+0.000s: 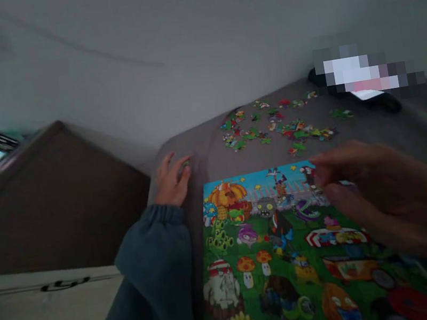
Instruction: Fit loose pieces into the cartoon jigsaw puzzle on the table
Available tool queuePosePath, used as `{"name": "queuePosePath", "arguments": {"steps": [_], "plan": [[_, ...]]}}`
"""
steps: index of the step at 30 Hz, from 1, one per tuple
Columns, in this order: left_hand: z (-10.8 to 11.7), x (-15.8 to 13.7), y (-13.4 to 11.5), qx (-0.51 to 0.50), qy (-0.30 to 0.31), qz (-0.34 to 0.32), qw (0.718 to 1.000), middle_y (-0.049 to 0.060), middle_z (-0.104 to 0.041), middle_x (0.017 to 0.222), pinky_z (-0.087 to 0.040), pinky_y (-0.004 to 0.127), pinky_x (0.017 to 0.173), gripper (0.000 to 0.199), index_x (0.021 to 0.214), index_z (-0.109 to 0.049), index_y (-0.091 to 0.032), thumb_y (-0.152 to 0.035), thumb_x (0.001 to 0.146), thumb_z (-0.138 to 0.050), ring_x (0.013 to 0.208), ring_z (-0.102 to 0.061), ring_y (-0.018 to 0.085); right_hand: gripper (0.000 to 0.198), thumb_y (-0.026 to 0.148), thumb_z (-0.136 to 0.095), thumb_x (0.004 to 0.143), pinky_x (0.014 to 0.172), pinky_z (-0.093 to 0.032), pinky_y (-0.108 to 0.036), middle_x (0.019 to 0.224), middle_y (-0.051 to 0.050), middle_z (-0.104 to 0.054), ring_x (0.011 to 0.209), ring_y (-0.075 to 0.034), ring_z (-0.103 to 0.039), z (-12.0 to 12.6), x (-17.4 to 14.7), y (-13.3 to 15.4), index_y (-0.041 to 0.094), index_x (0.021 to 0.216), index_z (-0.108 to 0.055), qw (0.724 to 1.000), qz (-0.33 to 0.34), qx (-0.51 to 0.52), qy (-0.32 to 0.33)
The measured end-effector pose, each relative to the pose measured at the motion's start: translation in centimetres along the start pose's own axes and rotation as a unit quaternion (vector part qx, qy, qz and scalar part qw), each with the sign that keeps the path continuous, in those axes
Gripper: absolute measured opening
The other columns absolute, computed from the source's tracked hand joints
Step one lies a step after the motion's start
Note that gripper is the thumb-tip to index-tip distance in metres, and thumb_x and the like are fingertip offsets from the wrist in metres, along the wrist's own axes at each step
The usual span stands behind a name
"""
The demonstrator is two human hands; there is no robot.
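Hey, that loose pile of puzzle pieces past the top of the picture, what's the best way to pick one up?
Take one from the near fringe of the loose pieces, coming from above with fingertips on its edges. They lie flat and scattered on the grey cloth, so a pinch probably beats sliding under. The right hand over the puzzle picture looks nearer than the left hand.

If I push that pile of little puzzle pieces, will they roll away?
Probably not: the loose puzzle pieces look flat and thin, so they would likely slide and scatter. They seem light. The grey cloth under them looks soft, so they may snag rather than glide.
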State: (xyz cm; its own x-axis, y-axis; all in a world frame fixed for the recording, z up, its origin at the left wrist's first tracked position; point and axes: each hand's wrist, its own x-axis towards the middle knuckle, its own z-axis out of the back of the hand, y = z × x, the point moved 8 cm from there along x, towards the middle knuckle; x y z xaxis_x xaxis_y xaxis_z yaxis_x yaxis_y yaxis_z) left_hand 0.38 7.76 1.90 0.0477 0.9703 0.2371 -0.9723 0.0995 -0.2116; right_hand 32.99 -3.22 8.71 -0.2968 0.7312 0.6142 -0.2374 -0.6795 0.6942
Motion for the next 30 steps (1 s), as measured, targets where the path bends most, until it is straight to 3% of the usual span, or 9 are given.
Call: {"name": "queuePosePath", "arguments": {"steps": [3,6,9,14,19,26,30], "plan": [[-2.3,0.5,0.6,0.016,0.041,-0.001,0.999,0.006,-0.044,0.151,-0.034,0.057,0.109,0.04,0.134,-0.055,-0.031,-0.034,0.097,-0.041,0.138,-0.039,0.03,0.03,0.013,-0.054,0.091,0.058,-0.048,-0.026,0.09,-0.002,-0.063,0.073,-0.013,-0.06,-0.3,-0.6,-1.8,0.026,0.118,-0.058,0.998,-0.014,-0.051,0.017],[-3.2,0.6,0.1,0.017,0.059,-0.025,0.998,0.005,-0.052,0.144,-0.035,0.05,0.111,0.039,0.132,-0.058,-0.029,-0.03,0.097,-0.042,0.134,-0.046,0.026,0.023,0.017,-0.054,0.092,0.056,-0.047,-0.023,0.092,-0.002,-0.064,0.071,-0.011,-0.059,-0.4,-0.2,-3.1,0.024,0.113,-0.061,0.998,-0.037,-0.046,0.024],[-2.9,0.7,0.1,0.018,0.049,-0.028,0.998,0.006,-0.055,0.139,-0.037,0.043,0.111,0.037,0.128,-0.061,-0.025,-0.027,0.096,-0.042,0.13,-0.049,0.023,0.02,0.017,-0.053,0.092,0.057,-0.047,-0.023,0.092,-0.003,-0.064,0.072,-0.012,-0.059,-0.7,0.3,-3.6,0.023,0.109,-0.063,0.998,-0.05,-0.032,0.032],[-2.6,0.9,0.4,0.028,0.032,-0.006,0.999,0.011,-0.046,0.147,-0.034,0.061,0.104,0.04,0.135,-0.055,-0.029,-0.036,0.098,-0.04,0.134,-0.041,0.034,0.016,0.017,-0.052,0.092,0.057,-0.045,-0.027,0.085,-0.004,-0.064,0.068,-0.013,-0.058,-1.1,0.8,-2.9,0.022,0.102,-0.063,0.998,-0.032,-0.018,0.052],[-2.7,1.3,-0.1,0.016,0.036,-0.014,0.999,0.01,-0.055,0.134,-0.035,0.058,0.102,0.036,0.127,-0.061,-0.03,-0.032,0.099,-0.038,0.126,-0.048,0.031,0.015,0.016,-0.052,0.091,0.058,-0.045,-0.028,0.083,-0.004,-0.065,0.068,-0.014,-0.06,-1.5,0.8,-2.4,0.022,0.097,-0.064,0.997,-0.006,-0.009,0.078],[-0.9,0.9,-1.0,-0.033,0.016,-0.039,0.999,0.01,-0.059,0.118,-0.041,0.052,0.101,0.03,0.115,-0.066,-0.022,-0.031,0.096,-0.045,0.117,-0.054,0.028,0.018,0.01,-0.051,0.09,0.059,-0.045,-0.027,0.086,-0.005,-0.066,0.069,-0.012,-0.059,-1.7,0.5,-2.3,0.018,0.096,-0.065,0.996,0.027,-0.028,0.083],[2.0,-1.2,-5.4,-0.09,0.009,-0.104,0.99,0.008,-0.061,0.118,-0.048,0.04,0.095,0.031,0.118,-0.061,-0.02,-0.035,0.098,-0.043,0.113,-0.056,0.022,0.017,0.018,-0.051,0.093,0.06,-0.049,-0.026,0.086,-0.004,-0.065,0.069,-0.011,-0.059,-1.9,0.7,-3.0,0.018,0.103,-0.064,0.994,-0.05,-0.004,0.097]]}}
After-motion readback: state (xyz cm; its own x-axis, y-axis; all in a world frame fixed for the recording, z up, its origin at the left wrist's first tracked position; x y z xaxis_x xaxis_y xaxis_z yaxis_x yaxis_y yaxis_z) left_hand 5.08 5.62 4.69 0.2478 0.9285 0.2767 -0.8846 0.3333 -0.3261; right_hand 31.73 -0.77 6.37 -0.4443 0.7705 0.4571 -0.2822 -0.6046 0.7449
